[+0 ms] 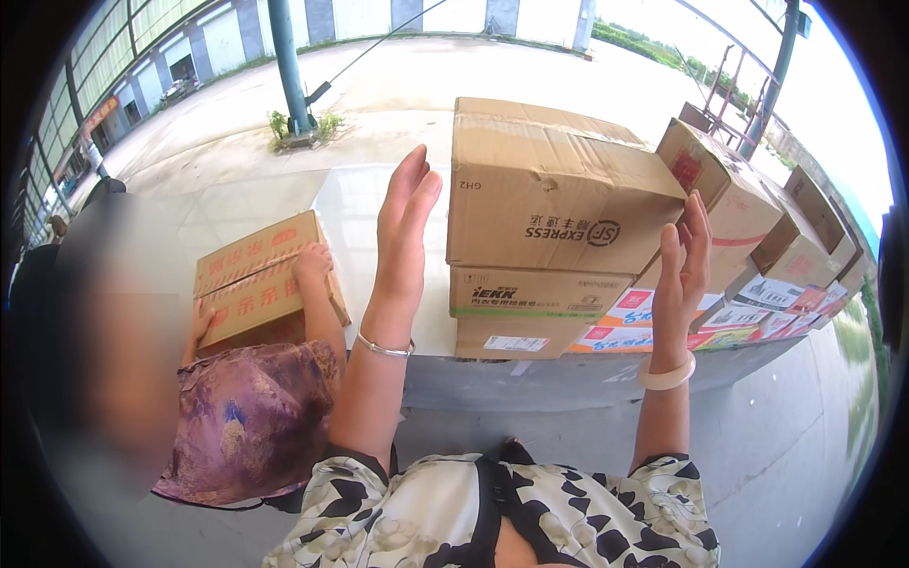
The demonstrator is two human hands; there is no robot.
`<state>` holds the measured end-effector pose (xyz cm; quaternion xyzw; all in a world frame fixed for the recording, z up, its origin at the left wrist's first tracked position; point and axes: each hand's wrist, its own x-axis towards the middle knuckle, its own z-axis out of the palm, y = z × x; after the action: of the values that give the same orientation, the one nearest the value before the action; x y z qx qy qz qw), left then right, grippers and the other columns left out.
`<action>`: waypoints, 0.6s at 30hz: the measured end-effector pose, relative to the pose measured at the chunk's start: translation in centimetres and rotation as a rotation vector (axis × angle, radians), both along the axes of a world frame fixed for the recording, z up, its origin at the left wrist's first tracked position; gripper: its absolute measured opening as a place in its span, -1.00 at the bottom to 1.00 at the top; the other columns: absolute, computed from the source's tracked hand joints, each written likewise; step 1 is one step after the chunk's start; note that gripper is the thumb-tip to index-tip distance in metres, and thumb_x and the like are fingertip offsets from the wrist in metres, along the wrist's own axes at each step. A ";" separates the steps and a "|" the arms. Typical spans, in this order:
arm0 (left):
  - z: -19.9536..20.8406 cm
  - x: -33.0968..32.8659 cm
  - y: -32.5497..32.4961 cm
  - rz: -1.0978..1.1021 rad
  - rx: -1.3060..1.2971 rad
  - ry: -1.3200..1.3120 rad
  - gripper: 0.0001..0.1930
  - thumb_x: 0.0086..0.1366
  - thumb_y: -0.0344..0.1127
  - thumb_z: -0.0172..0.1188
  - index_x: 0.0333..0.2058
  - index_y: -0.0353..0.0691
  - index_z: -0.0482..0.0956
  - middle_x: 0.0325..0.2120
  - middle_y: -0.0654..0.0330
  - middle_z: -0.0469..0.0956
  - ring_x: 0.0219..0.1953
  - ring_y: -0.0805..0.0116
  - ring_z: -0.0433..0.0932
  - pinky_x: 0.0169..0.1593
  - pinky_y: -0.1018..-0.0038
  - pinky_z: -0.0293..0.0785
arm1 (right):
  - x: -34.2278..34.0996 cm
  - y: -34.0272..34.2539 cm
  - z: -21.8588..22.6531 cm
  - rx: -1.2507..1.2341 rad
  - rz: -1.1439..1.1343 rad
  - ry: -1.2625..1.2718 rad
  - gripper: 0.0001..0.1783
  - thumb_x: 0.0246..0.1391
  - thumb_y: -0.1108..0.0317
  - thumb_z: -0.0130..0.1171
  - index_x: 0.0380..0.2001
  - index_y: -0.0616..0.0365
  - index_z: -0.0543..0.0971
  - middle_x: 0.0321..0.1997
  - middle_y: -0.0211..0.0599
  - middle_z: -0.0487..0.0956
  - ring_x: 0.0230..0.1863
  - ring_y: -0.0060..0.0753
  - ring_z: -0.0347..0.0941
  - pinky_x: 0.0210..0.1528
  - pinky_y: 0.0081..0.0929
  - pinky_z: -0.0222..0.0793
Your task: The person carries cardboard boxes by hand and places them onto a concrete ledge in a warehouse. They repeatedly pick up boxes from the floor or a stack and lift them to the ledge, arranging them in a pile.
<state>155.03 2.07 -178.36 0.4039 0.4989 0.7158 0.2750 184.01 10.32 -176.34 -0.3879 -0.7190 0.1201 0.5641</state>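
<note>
A big brown cardboard box [554,204] lies on top of a stack on the white table. My left hand [405,222] is raised just left of that box, fingers stretched upward, with a gap between them. Near the box's right end is my right hand [689,260], its fingers extended and the thumb apart; whether it touches the cardboard I cannot tell. Neither hand holds anything. Under the big box sit a flatter carton with a green stripe [530,293] and another brown carton [507,338].
More cartons [724,204] stand stacked to the right, some with open tops, above colourful printed boxes [776,293]. At left, a person in a purple patterned top [256,417] holds a brown box [260,275] on the white table [365,189]. A blue-green post [287,66] rises beyond.
</note>
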 end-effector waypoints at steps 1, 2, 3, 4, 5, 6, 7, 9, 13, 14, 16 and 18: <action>0.3 -0.2 0.2 0.001 0.001 0.002 -0.27 0.46 0.10 -0.03 0.37 -0.38 0.21 0.36 -0.06 0.25 0.41 0.13 0.20 0.41 0.22 0.08 | -0.2 0.1 -0.1 0.012 -0.011 0.008 -0.48 0.37 0.27 0.09 0.32 0.23 0.37 0.43 -0.02 0.31 0.46 -0.13 0.21 0.42 -0.20 0.16; 0.5 -0.5 0.4 -0.013 -0.012 0.006 -0.27 0.46 0.11 -0.03 0.37 -0.36 0.23 0.35 -0.04 0.26 0.40 0.16 0.22 0.40 0.23 0.09 | -0.3 0.3 0.0 0.012 -0.009 0.011 -0.48 0.37 0.27 0.09 0.32 0.23 0.37 0.43 -0.02 0.31 0.46 -0.13 0.21 0.42 -0.20 0.16; 0.8 -0.7 0.5 -0.026 -0.024 0.010 -0.28 0.45 0.12 -0.02 0.36 -0.33 0.25 0.34 -0.02 0.28 0.38 0.18 0.24 0.39 0.24 0.10 | -0.3 0.5 0.0 0.018 -0.039 0.012 -0.48 0.37 0.28 0.09 0.32 0.23 0.37 0.42 -0.03 0.33 0.45 -0.16 0.22 0.42 -0.24 0.16; 1.2 -0.7 0.8 -0.030 -0.023 0.009 -0.28 0.45 0.12 -0.02 0.36 -0.33 0.25 0.34 -0.02 0.28 0.38 0.18 0.24 0.39 0.24 0.10 | -0.1 0.8 0.1 0.026 -0.075 0.009 -0.48 0.38 0.29 0.09 0.32 0.24 0.37 0.41 -0.05 0.35 0.44 -0.19 0.23 0.42 -0.27 0.16; 1.5 -0.7 0.9 -0.059 -0.019 -0.015 -0.25 0.43 0.10 0.03 0.37 -0.38 0.21 0.34 -0.10 0.26 0.41 0.13 0.18 0.43 0.25 0.05 | 0.0 1.1 0.1 0.027 -0.078 0.009 -0.48 0.38 0.29 0.09 0.32 0.24 0.37 0.41 -0.05 0.35 0.44 -0.19 0.23 0.42 -0.27 0.16; 1.7 -0.7 1.1 -0.088 -0.014 -0.040 -0.21 0.41 0.09 0.08 0.37 -0.43 0.17 0.34 -0.19 0.23 0.45 0.08 0.12 0.46 0.25 0.00 | 0.1 1.5 -0.1 -0.055 -0.022 0.090 -0.48 0.38 0.29 0.09 0.33 0.24 0.37 0.39 -0.08 0.37 0.41 -0.23 0.25 0.40 -0.31 0.16; 1.7 -0.6 1.4 -0.091 -0.013 -0.040 -0.21 0.41 0.09 0.08 0.37 -0.43 0.17 0.34 -0.19 0.23 0.45 0.08 0.12 0.46 0.25 0.00 | 0.2 1.8 -0.3 -0.137 0.034 0.171 -0.48 0.38 0.30 0.09 0.33 0.24 0.37 0.37 -0.12 0.39 0.38 -0.28 0.28 0.39 -0.35 0.16; 1.4 -0.4 2.0 -0.144 -0.028 -0.097 -0.18 0.39 0.12 0.10 0.38 -0.43 0.15 0.32 -0.15 0.26 0.43 0.11 0.14 0.46 0.27 -0.02 | 0.0 2.5 -0.9 -0.160 0.059 0.207 -0.48 0.38 0.31 0.09 0.33 0.24 0.37 0.34 -0.16 0.40 0.34 -0.33 0.30 0.37 -0.38 0.17; 1.3 -0.4 2.8 -0.264 -0.011 -0.218 -0.15 0.39 0.12 0.11 0.40 -0.41 0.09 0.31 -0.04 0.28 0.38 0.20 0.20 0.42 0.32 0.05 | -1.2 1.6 -0.6 -0.236 0.105 0.305 -0.49 0.40 0.27 0.09 0.33 0.21 0.38 0.20 -0.28 0.46 0.20 -0.47 0.35 0.31 -0.49 0.19; 1.4 -0.3 2.6 -0.264 -0.012 -0.217 -0.15 0.39 0.12 0.11 0.40 -0.41 0.09 0.31 -0.04 0.28 0.38 0.20 0.20 0.42 0.32 0.05 | -1.4 1.4 -0.5 -0.227 0.085 0.304 -0.48 0.40 0.23 0.09 0.34 0.17 0.39 0.11 -0.36 0.49 0.11 -0.55 0.36 0.28 -0.55 0.19; 1.8 0.0 2.1 -0.315 0.036 -0.288 -0.15 0.39 0.10 0.11 0.41 -0.40 0.05 0.30 -0.02 0.28 0.36 0.23 0.24 0.38 0.33 0.14 | -1.5 0.6 0.0 -0.241 0.080 0.283 -0.48 0.40 0.22 0.08 0.34 0.16 0.39 0.14 -0.35 0.49 0.14 -0.54 0.36 0.29 -0.53 0.18; 2.5 0.3 1.3 -0.316 0.045 -0.296 -0.15 0.40 0.09 0.11 0.41 -0.40 0.04 0.30 -0.03 0.29 0.35 0.23 0.26 0.36 0.34 0.18 | -1.8 -0.4 0.6 -0.258 0.077 0.261 -0.48 0.40 0.21 0.07 0.34 0.16 0.39 0.16 -0.34 0.49 0.17 -0.54 0.35 0.30 -0.52 0.17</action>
<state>155.32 3.41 -175.88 0.3737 0.3675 0.7261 0.4451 182.25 9.97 -175.73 -0.4104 -0.6326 0.2820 0.5932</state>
